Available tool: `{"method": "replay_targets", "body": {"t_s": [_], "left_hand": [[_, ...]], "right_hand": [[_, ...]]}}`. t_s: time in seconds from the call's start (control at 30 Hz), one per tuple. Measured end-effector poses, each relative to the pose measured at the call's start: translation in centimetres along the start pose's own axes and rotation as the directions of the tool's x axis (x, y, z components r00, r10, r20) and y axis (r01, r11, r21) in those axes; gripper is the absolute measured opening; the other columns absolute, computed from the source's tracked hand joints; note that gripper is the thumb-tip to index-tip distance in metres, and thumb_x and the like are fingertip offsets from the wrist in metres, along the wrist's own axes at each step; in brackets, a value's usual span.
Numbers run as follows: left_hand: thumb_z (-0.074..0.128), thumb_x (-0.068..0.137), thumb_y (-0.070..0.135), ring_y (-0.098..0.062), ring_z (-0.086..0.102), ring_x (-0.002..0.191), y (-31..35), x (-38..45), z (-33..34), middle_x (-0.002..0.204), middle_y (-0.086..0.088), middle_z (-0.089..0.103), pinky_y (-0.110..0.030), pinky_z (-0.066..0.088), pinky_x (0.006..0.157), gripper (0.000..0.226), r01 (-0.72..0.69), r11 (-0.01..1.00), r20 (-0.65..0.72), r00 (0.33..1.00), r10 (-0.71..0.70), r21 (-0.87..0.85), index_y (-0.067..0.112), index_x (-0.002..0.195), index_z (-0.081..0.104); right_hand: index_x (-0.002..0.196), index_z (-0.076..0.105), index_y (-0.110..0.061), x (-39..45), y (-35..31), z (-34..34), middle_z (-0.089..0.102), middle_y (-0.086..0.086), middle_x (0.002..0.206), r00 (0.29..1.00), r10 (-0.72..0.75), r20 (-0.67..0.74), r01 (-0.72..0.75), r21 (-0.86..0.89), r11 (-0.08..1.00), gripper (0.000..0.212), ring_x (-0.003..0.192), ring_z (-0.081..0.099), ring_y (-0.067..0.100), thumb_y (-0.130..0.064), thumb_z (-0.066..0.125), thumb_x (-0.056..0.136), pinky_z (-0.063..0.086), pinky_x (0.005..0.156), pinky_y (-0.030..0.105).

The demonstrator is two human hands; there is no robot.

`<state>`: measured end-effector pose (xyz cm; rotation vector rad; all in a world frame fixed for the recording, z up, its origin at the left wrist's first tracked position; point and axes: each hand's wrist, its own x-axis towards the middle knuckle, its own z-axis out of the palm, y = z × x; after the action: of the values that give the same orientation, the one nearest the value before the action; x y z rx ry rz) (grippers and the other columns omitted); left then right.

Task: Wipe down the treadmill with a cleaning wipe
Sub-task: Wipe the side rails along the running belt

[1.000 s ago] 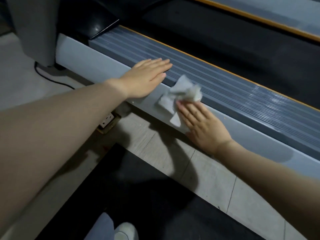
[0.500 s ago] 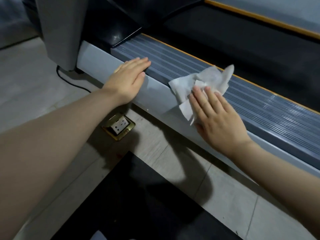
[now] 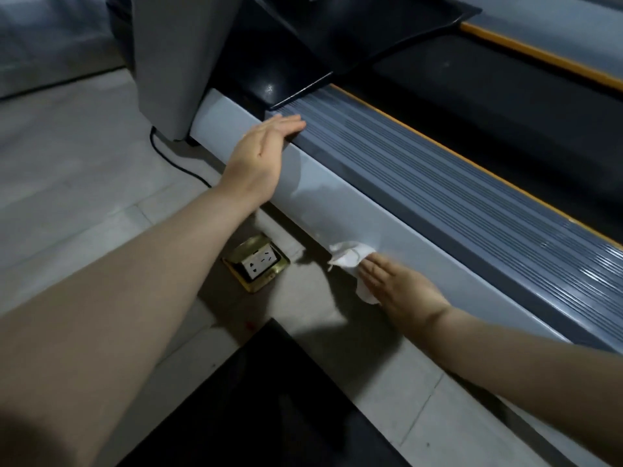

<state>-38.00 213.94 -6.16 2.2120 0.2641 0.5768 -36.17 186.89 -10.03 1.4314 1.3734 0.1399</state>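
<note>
Low down, right hand (image 3: 403,291) flat on wipe (image 3: 350,256) against treadmill (image 3: 337,193) side panel, left hand (image 3: 261,153) spread above tiled floor (image 3: 84,183).

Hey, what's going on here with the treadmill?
A person is wiping down a treadmill. The right hand presses a white cleaning wipe flat against the lower part of the light grey side panel, close to the floor. The left hand rests with straight fingers on the edge of the ribbed side rail, near the front. A brass floor socket sits open on the floor just below.
</note>
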Motion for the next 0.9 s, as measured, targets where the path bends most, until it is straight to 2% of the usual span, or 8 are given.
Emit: {"method": "replay_targets", "body": {"t_s": [0.2,0.3,0.4,0.53,0.63,0.7,0.8,0.9], "left_hand": [[0.010,0.091,0.032,-0.003,0.034,0.139,-1.1,0.8,-1.3,0.144,0.008,0.052,-0.039,0.019,0.120,0.065,-0.082,0.992,0.025,0.996,0.080,0.092,0.026,0.131,0.060],[0.008,0.089,0.036,-0.006,0.037,0.139,-1.7,1.4,-1.9,0.145,0.005,0.051,-0.041,0.017,0.120,0.068,-0.116,0.983,0.015,0.993,0.115,0.146,0.024,0.131,0.061],[0.011,0.095,0.029,-0.003,0.037,0.137,-1.8,1.6,-1.7,0.144,0.005,0.052,-0.034,0.019,0.120,0.062,-0.114,0.987,0.007,0.993,0.114,0.114,0.024,0.130,0.062],[0.015,0.093,0.019,-0.001,0.047,0.127,-1.4,2.3,-1.9,0.134,0.001,0.060,-0.010,0.030,0.105,0.060,-0.009,0.985,-0.035,0.999,0.003,-0.170,0.013,0.120,0.069],[0.015,0.093,0.021,0.000,0.042,0.130,-1.4,2.9,-1.7,0.136,0.008,0.057,-0.009,0.027,0.106,0.060,0.025,0.990,-0.071,0.997,-0.035,-0.136,0.019,0.123,0.067],[0.014,0.095,0.023,-0.001,0.034,0.137,-2.0,3.1,-1.9,0.142,0.010,0.052,-0.006,0.019,0.108,0.060,0.034,0.996,-0.081,0.996,-0.041,-0.078,0.023,0.127,0.064],[0.012,0.099,0.023,0.007,0.026,0.138,-2.8,3.0,-2.5,0.151,0.013,0.042,-0.001,0.014,0.105,0.058,0.089,0.987,-0.003,0.996,-0.090,-0.132,0.024,0.136,0.057],[0.013,0.104,0.021,0.012,0.030,0.132,-2.8,2.9,-3.0,0.153,0.012,0.040,0.003,0.019,0.098,0.054,0.154,0.954,-0.043,0.984,-0.170,-0.258,0.025,0.141,0.053]], "right_hand": [[0.141,-0.028,0.005,1.2,6.4,-3.7,-0.036,0.025,0.145,0.940,0.306,-0.152,-0.283,0.154,0.947,0.075,0.140,-0.030,0.038,-0.049,0.005,0.100,-0.023,0.109,0.051],[0.147,-0.014,0.003,2.2,2.5,-2.7,-0.023,0.028,0.153,0.996,0.073,-0.059,-0.067,0.096,0.993,0.070,0.141,-0.025,0.042,-0.046,0.014,0.105,-0.028,0.097,0.054],[0.152,-0.003,0.000,3.1,1.9,-1.7,-0.012,0.021,0.160,0.996,-0.085,0.029,0.082,0.086,0.993,0.063,0.147,-0.014,0.039,-0.038,0.020,0.107,-0.024,0.101,0.051],[0.139,-0.024,0.006,5.0,6.5,-4.1,-0.029,0.021,0.150,0.980,0.133,-0.147,-0.124,0.067,0.990,0.066,0.146,-0.019,0.038,-0.040,0.007,0.104,-0.020,0.112,0.052],[0.139,-0.024,0.006,7.1,7.9,-5.5,-0.028,0.025,0.150,0.940,0.283,-0.191,-0.262,0.130,0.956,0.069,0.145,-0.021,0.039,-0.043,0.008,0.102,-0.019,0.113,0.053],[0.146,-0.014,0.003,8.3,6.5,-5.5,-0.019,0.026,0.155,0.951,0.262,-0.166,-0.237,0.156,0.959,0.072,0.146,-0.018,0.041,-0.047,0.015,0.103,-0.019,0.112,0.055],[0.154,0.000,-0.005,9.2,3.6,-4.2,-0.010,0.021,0.160,0.998,0.033,-0.059,-0.029,0.070,0.997,0.070,0.148,-0.013,0.037,-0.045,0.030,0.104,-0.016,0.113,0.052],[0.152,-0.002,-0.005,9.7,5.7,-5.3,-0.009,0.020,0.161,0.995,0.070,-0.066,-0.068,0.030,0.997,0.074,0.148,-0.011,0.038,-0.048,0.032,0.102,-0.014,0.114,0.054]]}}
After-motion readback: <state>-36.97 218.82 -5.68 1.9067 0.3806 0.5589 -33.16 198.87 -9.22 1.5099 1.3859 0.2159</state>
